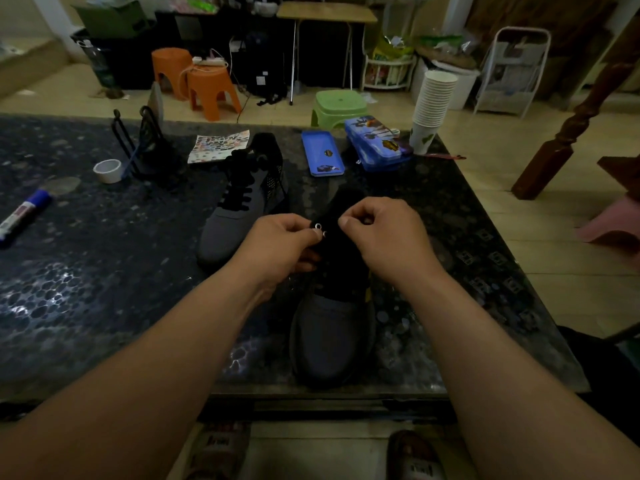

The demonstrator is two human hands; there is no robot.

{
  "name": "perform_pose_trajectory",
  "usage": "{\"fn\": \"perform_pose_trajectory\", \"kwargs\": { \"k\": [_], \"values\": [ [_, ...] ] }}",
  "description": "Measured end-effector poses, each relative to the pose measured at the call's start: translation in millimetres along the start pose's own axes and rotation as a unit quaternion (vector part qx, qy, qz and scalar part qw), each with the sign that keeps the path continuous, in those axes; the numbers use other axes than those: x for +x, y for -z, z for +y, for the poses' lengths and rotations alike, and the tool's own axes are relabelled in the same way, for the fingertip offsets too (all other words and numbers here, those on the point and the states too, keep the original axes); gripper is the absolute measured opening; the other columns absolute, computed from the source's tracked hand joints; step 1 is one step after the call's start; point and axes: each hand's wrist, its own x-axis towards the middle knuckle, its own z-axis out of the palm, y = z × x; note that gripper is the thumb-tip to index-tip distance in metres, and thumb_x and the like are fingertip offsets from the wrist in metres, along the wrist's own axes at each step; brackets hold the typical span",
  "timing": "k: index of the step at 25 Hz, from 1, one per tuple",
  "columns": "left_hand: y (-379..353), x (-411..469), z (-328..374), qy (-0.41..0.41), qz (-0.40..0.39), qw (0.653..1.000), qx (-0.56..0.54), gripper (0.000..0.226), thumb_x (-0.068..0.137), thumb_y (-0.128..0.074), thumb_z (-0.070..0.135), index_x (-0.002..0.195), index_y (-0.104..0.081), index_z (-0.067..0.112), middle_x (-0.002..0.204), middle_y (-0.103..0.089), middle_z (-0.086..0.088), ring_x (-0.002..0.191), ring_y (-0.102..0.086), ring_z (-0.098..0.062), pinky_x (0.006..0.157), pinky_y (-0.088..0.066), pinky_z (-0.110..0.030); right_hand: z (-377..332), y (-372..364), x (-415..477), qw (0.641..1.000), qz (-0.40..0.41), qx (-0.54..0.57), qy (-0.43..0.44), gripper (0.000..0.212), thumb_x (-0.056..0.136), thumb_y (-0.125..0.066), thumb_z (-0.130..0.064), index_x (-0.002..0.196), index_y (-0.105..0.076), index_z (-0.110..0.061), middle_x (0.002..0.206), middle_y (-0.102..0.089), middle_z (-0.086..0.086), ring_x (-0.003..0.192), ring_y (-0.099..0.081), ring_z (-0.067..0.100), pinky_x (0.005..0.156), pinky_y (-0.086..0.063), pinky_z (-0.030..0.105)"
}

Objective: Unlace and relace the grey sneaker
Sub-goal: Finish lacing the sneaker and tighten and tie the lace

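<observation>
Grey sneaker (330, 337) lying on the dark speckled table (104, 289), close to the front edge, toe pointing toward the person. Toe part of grey knit with a dark sole rim; upper part black, with a small yellow patch on the side under the right wrist and two round metal eyelets (318, 225) showing. Left hand (280, 247) pinching the sneaker's edge just at these eyelets. Right hand (384, 237) above the tongue, fingers curled, thumb against forefinger; too dark to tell whether holding a lace. Second sneaker (242, 202), laced in black, near on the left, further back.
</observation>
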Motion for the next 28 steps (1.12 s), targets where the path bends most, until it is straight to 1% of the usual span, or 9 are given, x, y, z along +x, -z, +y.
{"fn": "perform_pose_trajectory", "kwargs": {
  "k": [2,5,9,12,16,19,24,26,28],
  "values": [
    [3,0,1,-0.007,-0.013,1.000,0.001,0.009,0.098,-0.068,0.012,0.091,-0.073,0.011,0.075,-0.072,-0.003,0.066,-0.069,-0.013,0.063,-0.059,-0.027,-2,-2,-1,0.998,0.003,-0.054,0.022,0.007,0.093,-0.068,-0.039,0.091,-0.075,-0.036,0.097,-0.062,-0.010,0.090,-0.061,0.012,0.080,-0.053,0.036],
    [3,0,1,-0.025,-0.017,0.999,0.024,0.010,0.098,-0.069,0.012,0.088,-0.072,0.012,0.072,-0.071,-0.001,0.065,-0.070,-0.013,0.058,-0.058,-0.024,-4,-4,-3,0.994,0.005,-0.100,0.038,0.009,0.094,-0.066,-0.043,0.095,-0.074,-0.039,0.095,-0.054,-0.008,0.089,-0.058,0.013,0.073,-0.050,0.035],
    [3,-1,2,-0.040,-0.008,0.998,0.038,0.006,0.096,-0.070,0.010,0.092,-0.071,0.006,0.074,-0.070,-0.004,0.063,-0.069,-0.012,0.054,-0.055,-0.020,-6,-7,-5,0.991,0.001,-0.123,0.046,0.011,0.096,-0.065,-0.045,0.098,-0.074,-0.040,0.090,-0.047,-0.011,0.083,-0.052,0.007,0.062,-0.039,0.028],
    [2,-2,2,-0.043,-0.003,0.998,0.048,0.011,0.096,-0.070,0.008,0.100,-0.069,-0.002,0.080,-0.069,-0.011,0.062,-0.068,-0.012,0.055,-0.057,-0.021,-6,-7,-4,0.992,0.002,-0.115,0.047,0.009,0.096,-0.065,-0.045,0.097,-0.073,-0.041,0.089,-0.047,-0.012,0.083,-0.052,0.007,0.060,-0.036,0.026],
    [4,-1,2,-0.044,-0.005,0.998,0.040,0.005,0.096,-0.070,0.009,0.095,-0.069,0.004,0.079,-0.070,-0.010,0.068,-0.069,-0.018,0.058,-0.058,-0.023,-5,-9,-3,0.995,0.005,-0.090,0.047,0.009,0.095,-0.066,-0.044,0.094,-0.074,-0.040,0.090,-0.050,-0.011,0.086,-0.054,0.008,0.062,-0.036,0.026],
    [4,-2,2,-0.063,-0.017,0.995,0.072,0.005,0.097,-0.069,0.013,0.094,-0.069,0.009,0.078,-0.072,-0.008,0.069,-0.070,-0.018,0.061,-0.058,-0.027,-7,-11,-3,0.993,0.005,-0.108,0.048,0.010,0.095,-0.065,-0.045,0.096,-0.074,-0.039,0.091,-0.050,-0.011,0.086,-0.053,0.009,0.063,-0.035,0.028],
    [11,-1,6,-0.072,-0.046,0.993,0.078,0.017,0.107,-0.051,0.018,0.104,-0.063,0.007,0.086,-0.069,-0.011,0.070,-0.071,-0.027,0.064,-0.057,-0.033,-7,-10,-2,0.992,0.010,-0.116,0.055,0.011,0.097,-0.065,-0.042,0.101,-0.075,-0.040,0.093,-0.051,-0.011,0.087,-0.052,0.008,0.067,-0.036,0.028],
    [12,1,3,-0.084,-0.056,0.991,0.090,0.016,0.107,-0.053,0.021,0.100,-0.061,0.009,0.084,-0.066,-0.009,0.068,-0.066,-0.023,0.062,-0.055,-0.033,-5,-11,0,0.992,-0.001,-0.111,0.062,0.012,0.097,-0.066,-0.041,0.104,-0.075,-0.039,0.096,-0.054,-0.010,0.090,-0.055,0.009,0.073,-0.042,0.030],
    [12,8,-2,-0.073,-0.022,0.994,0.082,0.018,0.107,-0.051,0.022,0.095,-0.060,0.013,0.085,-0.066,-0.007,0.068,-0.059,-0.018,0.059,-0.049,-0.030,-2,-8,4,0.998,-0.013,-0.036,0.059,0.015,0.096,-0.068,-0.037,0.109,-0.075,-0.035,0.100,-0.063,-0.010,0.093,-0.061,0.008,0.083,-0.051,0.032]
  ]
}}
